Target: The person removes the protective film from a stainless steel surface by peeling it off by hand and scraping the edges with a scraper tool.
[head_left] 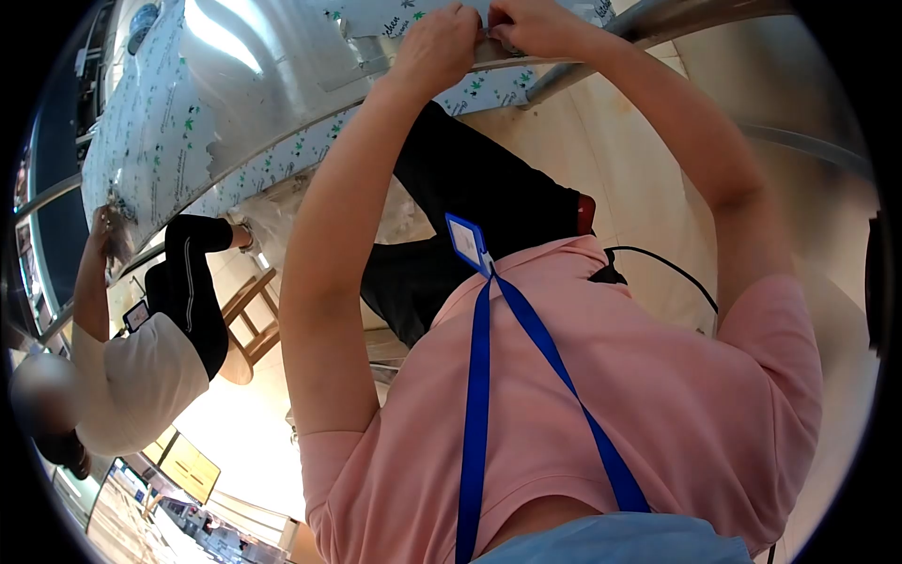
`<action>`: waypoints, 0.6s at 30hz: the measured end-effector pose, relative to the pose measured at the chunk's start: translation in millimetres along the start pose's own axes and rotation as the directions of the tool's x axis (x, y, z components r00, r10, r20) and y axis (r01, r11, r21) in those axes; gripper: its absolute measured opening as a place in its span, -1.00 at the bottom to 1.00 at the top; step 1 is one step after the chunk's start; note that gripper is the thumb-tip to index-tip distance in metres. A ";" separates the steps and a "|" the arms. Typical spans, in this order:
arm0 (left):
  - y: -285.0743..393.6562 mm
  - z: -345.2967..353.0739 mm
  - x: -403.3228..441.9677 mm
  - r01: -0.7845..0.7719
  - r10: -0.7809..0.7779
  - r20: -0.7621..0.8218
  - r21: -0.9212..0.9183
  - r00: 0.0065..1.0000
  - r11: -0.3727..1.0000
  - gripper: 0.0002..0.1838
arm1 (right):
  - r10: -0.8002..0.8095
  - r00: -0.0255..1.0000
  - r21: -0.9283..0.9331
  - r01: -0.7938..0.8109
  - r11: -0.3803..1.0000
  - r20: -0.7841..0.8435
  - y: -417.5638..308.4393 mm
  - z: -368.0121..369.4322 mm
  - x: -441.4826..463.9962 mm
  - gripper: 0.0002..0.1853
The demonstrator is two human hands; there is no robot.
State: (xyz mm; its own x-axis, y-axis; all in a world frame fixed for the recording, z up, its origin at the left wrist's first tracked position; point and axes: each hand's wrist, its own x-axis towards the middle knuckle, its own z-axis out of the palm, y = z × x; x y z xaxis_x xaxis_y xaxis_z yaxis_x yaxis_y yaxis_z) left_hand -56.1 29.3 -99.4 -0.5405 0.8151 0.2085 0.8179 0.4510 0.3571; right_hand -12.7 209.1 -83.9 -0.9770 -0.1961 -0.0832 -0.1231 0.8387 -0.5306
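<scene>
At the top of the view, my left hand (438,45) is closed, its fingers pinched together at the edge of a shiny metal surface (282,47). My right hand (537,28) is closed close beside it, with thumb and fingers bent together. A small bit of something shows between the two hands, too small to make out. Film printed with green leaves and dark lettering (155,141) covers parts of the surface and hangs below its edge.
At the left, a seated co-worker (146,376) in a white top has a hand at the film's far end. A wooden stool (252,324) stands beside them. Metal tubes (676,21) run at the upper right. A black cable (672,268) lies right of my legs.
</scene>
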 end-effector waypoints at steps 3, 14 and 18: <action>2.8 -1.5 -1.3 0.026 -0.027 -0.019 -0.036 0.999 0.999 -0.88 | -0.007 1.000 0.020 0.007 1.000 0.012 -2.1 -5.0 -0.4 -0.81; 9.8 -4.2 -3.9 -0.081 0.069 -0.153 -0.073 0.986 0.994 -0.90 | -0.228 0.960 -0.135 0.207 0.969 -0.160 -4.0 6.2 -14.1 -0.86; 13.5 -3.9 -5.6 -0.061 0.049 -0.163 -0.067 0.985 0.996 -0.88 | -0.198 0.977 -0.133 0.187 0.973 -0.075 3.9 6.5 -5.1 -0.87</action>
State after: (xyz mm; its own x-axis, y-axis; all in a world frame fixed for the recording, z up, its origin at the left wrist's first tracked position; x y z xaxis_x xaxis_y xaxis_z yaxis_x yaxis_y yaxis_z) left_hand -42.9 29.4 -92.2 -0.5246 0.7660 0.3717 0.8342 0.3752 0.4041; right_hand -7.1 210.1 -91.0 -0.9436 -0.3195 0.0871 -0.3256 0.8474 -0.4193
